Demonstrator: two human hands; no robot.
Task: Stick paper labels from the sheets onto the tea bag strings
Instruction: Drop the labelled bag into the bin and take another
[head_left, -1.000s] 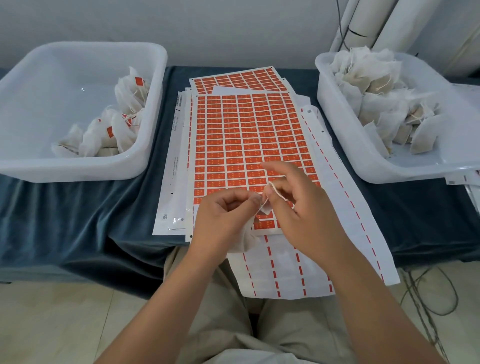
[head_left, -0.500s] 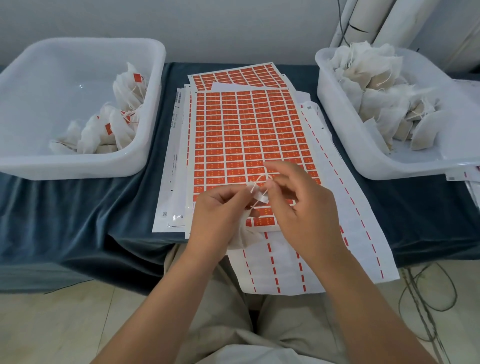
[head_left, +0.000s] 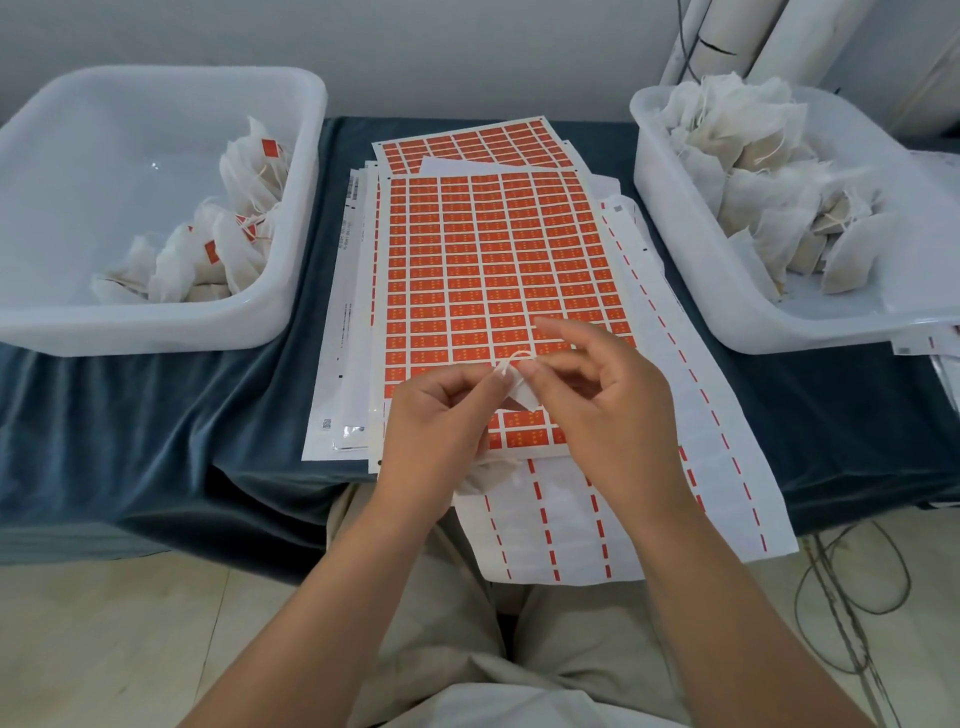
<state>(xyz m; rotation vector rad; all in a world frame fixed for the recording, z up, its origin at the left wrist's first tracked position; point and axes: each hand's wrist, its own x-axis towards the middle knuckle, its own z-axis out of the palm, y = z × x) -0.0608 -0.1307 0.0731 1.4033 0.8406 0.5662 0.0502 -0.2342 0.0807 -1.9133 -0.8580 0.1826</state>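
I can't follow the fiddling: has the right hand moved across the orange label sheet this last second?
No. The right hand stays over the near right corner of the orange label sheet, pinching the string.

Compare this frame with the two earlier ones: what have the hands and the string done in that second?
The right hand has opened its outer fingers a little. The string, draped over that hand a second ago, now stands as a small loop above the pinch. The left hand keeps gripping the tea bag. The label sheets, left bin and right bin lie as before.
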